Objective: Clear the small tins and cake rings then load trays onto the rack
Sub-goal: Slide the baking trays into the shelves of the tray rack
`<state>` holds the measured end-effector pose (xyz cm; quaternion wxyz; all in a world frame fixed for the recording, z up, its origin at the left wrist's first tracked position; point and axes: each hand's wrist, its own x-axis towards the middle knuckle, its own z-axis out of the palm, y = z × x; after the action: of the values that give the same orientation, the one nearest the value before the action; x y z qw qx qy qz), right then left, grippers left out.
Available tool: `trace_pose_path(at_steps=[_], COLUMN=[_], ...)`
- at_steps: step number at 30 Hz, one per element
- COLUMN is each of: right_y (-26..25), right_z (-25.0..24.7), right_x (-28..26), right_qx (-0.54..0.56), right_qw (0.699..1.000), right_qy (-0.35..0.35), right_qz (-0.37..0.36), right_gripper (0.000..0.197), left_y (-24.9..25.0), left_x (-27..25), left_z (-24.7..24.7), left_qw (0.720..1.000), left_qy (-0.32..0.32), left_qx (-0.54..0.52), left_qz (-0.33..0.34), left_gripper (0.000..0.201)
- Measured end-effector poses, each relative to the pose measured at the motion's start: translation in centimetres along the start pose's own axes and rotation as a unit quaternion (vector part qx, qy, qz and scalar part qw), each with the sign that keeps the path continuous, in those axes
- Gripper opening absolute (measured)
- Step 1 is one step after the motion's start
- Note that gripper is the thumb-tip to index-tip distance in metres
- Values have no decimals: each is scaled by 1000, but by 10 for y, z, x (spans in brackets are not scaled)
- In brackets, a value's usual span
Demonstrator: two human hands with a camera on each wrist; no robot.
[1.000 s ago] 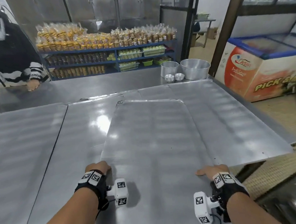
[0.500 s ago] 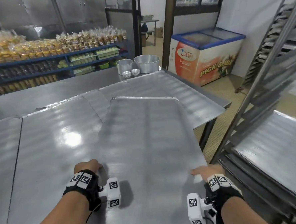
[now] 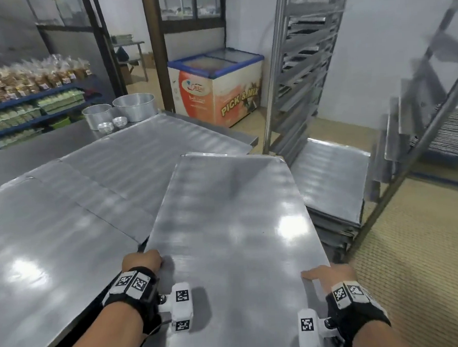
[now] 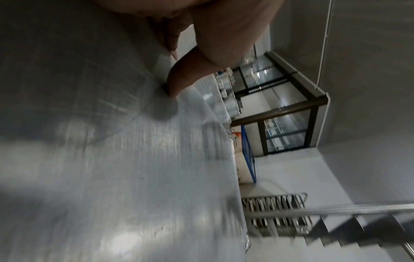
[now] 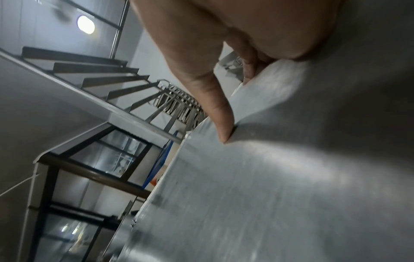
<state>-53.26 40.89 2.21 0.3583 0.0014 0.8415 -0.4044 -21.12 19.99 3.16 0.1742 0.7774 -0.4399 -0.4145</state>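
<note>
A large flat metal tray (image 3: 231, 227) is lifted off the table and angled toward the rack. My left hand (image 3: 143, 260) grips its near left edge, thumb (image 4: 179, 83) pressed on top with the fingers under the rim. My right hand (image 3: 329, 273) grips the near right edge, thumb (image 5: 220, 113) on top. The tall tray rack (image 3: 418, 124) stands to the right, with trays (image 3: 332, 177) stacked low inside it. Two small tins (image 3: 112, 124) sit by two round cake rings (image 3: 134, 106) at the table's far corner.
More trays (image 3: 64, 215) lie flat on the steel table (image 3: 20, 156). A second rack (image 3: 307, 61) stands behind, next to a chest freezer (image 3: 217, 85). Blue shelves with packed goods (image 3: 27, 91) line the far left wall. Open floor (image 3: 415, 255) lies right of the table.
The tray has swung right, off the table's stack and toward the rack. My view turned right too, bringing the racks into sight. Both hands kept their grip on the near edge.
</note>
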Motion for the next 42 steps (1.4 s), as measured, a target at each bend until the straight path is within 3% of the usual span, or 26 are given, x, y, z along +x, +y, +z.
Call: trace_pose_path(at_steps=[2, 4, 10, 11, 14, 16, 18, 22, 28, 31, 34, 37, 42], right_y=[15, 30, 61, 64, 71, 76, 79, 74, 48, 36, 27, 3, -35], right_z=[-22, -41, -78, -83, -99, -105, -108, -109, -99, -88, -79, -78, -71], right_x=[-8, -17, -23, -25, -30, -29, -24, -10, 10, 30, 54, 58, 64], right_qx=[23, 50, 96, 103, 118, 122, 129, 138, 149, 197, 225, 256, 302], right_qw=[999, 998, 991, 989, 986, 984, 981, 976, 968, 960, 952, 945, 935], right_qy=[16, 26, 66, 73, 89, 101, 110, 126, 152, 147, 163, 153, 138], right_qz=[17, 28, 67, 72, 78, 84, 91, 111, 135, 137, 130, 131, 125], right_gripper=[28, 30, 70, 68, 36, 36, 47, 46, 81, 76, 58, 74, 56], left_y=[5, 10, 24, 26, 34, 40, 49, 64, 91, 105, 122, 136, 159], left_x=[-11, -24, -53, -56, -64, -63, -64, -56, -36, -17, 1, 20, 58], left_z=[13, 26, 69, 76, 95, 108, 120, 146, 183, 198, 214, 227, 249], left_qw=[1000, 999, 991, 990, 986, 984, 983, 979, 982, 980, 977, 974, 966], left_qy=[-13, -36, -91, -98, -120, -126, -131, -144, -149, -165, -175, -178, -199], left_qx=[17, 38, 81, 85, 97, 95, 104, 122, 106, 105, 119, 127, 137], left_qz=[10, 15, 47, 51, 70, 79, 79, 72, 40, 31, 24, 62, 94], left_gripper=[41, 39, 39, 39, 34, 33, 31, 32, 42, 38, 37, 37, 10])
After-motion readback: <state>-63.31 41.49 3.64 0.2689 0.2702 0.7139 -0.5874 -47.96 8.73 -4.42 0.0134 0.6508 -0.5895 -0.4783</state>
